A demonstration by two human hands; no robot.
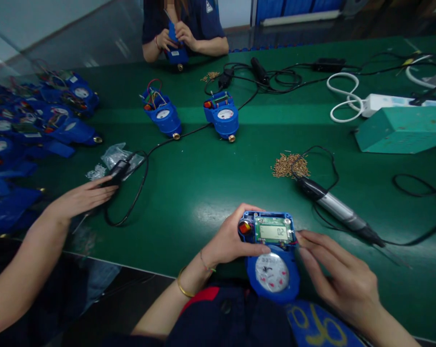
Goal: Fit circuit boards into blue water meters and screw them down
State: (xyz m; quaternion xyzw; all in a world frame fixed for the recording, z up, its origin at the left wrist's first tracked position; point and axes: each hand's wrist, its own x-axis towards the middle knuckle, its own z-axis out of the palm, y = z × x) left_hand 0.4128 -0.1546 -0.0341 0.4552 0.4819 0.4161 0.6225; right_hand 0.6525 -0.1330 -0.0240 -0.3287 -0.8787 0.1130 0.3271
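Head view: the left hand is clamping the blue water meter by its left side, thumb lying under the display. The right hand is touching its right edge with loosely spread fingertips, at the green table's near edge.

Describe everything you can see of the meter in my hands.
The meter is blue plastic, cover off, face up at the near edge of the table. A green circuit board with a display reading 02 and a red part sits above a white dial. The left hand grips its left side; fingers of the right hand touch its right.
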